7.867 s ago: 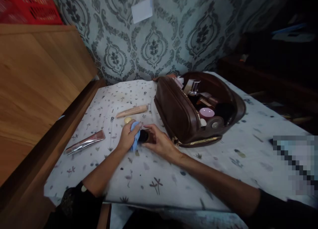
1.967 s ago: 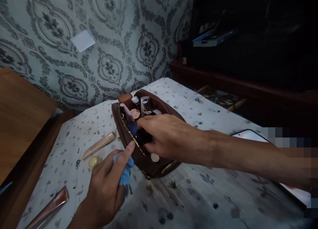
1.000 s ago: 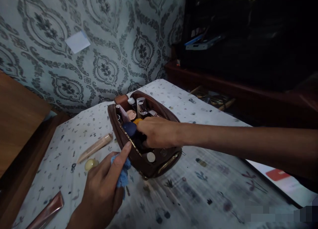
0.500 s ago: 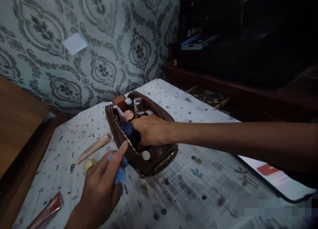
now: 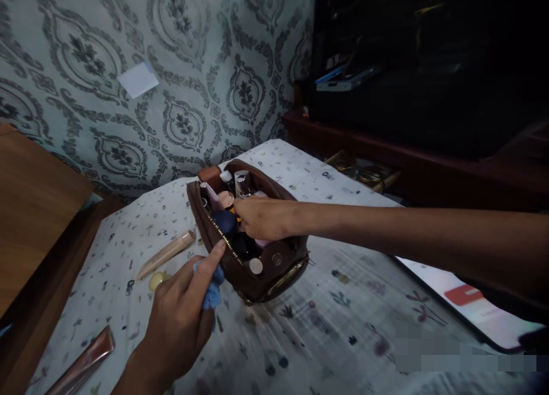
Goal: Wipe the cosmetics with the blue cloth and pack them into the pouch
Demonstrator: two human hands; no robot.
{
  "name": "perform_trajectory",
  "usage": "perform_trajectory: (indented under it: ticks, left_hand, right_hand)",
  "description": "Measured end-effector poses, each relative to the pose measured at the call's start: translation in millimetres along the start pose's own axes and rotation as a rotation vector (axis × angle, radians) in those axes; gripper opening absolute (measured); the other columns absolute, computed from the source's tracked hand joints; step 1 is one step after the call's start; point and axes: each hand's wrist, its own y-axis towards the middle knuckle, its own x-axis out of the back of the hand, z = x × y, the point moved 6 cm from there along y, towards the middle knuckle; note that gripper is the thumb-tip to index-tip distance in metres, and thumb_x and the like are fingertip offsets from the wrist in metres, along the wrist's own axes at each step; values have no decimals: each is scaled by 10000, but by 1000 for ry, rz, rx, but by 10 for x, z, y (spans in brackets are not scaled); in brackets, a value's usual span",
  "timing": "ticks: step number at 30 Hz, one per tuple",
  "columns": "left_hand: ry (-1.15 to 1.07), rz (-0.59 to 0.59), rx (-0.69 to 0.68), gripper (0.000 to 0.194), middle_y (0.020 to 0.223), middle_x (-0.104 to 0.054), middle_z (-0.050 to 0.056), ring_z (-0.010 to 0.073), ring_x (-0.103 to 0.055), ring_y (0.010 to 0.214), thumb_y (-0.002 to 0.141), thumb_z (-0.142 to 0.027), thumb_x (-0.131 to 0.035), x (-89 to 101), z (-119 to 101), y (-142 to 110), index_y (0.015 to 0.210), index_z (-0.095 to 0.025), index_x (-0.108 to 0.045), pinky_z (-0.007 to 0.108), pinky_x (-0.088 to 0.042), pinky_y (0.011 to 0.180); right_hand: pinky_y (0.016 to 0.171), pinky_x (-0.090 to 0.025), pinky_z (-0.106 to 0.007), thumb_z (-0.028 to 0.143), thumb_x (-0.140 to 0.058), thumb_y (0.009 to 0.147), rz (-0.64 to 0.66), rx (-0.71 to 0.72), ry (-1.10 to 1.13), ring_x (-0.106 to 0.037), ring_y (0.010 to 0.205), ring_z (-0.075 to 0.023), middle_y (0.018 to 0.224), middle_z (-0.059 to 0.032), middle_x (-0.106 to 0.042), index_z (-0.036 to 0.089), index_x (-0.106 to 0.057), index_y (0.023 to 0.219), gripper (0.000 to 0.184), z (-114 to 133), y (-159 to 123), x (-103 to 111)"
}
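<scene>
A brown zippered cosmetic bag (image 5: 274, 286) stands open on the bed, filled with several bottles, tubes and jars. My right hand (image 5: 263, 219) reaches inside it with curled fingers; what they grip, if anything, is hidden. Near those fingertips are a dark blue rounded item (image 5: 225, 222), a pink-beige jar lid (image 5: 226, 199) and a silver-capped bottle (image 5: 243, 183). My left hand (image 5: 182, 312) closes around a crumpled blue cloth (image 5: 212, 292), its index finger stretched against the bag's zippered edge.
Left of the bag lie a beige tube (image 5: 167, 254) and a small yellowish round item (image 5: 158, 280). A metallic pink tube (image 5: 83, 363) lies at the lower left. At the right, a lit-screen device (image 5: 450, 286) rests under my forearm. A wooden panel (image 5: 38, 212) borders the left side.
My right hand has risen slightly within the bag, uncovering more of the dark items beneath it. My left hand keeps its place at the bag's edge. The view has shifted slightly.
</scene>
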Motion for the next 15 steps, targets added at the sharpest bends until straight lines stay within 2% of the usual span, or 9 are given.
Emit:
perform_trajectory:
  ticks: [5, 11, 15]
  left_hand:
    - [44, 0, -19, 793, 957, -692, 65, 196, -662, 738, 852, -59, -384, 13, -19, 34, 1604, -259, -227, 275, -538, 605]
    - [24, 12, 21, 775, 1022, -686, 73, 206, -667, 818, 856, -77, -385, -29, 31, -22, 1595, -266, -248, 282, -547, 663]
    - [29, -11, 26, 759, 989, -675, 68, 203, -644, 763, 865, -81, -374, -31, 32, -38, 1591, -272, -265, 312, -559, 709]
  right_hand:
    - [652, -489, -234, 169, -586, 886, -29, 39, 19, -694, 755, -175, 933, -106, -750, 107, -626, 1175, 299, -7, -9, 8]
    - [584, -449, -235, 151, -589, 883, 9, -28, -14, -705, 812, -208, 942, -124, -740, 83, -674, 1087, 231, 7, -22, 8]
    - [641, -457, -220, 120, -627, 849, 10, -1, 14, -712, 867, -198, 961, -89, -744, 110, -682, 1108, 265, 10, 12, 27]
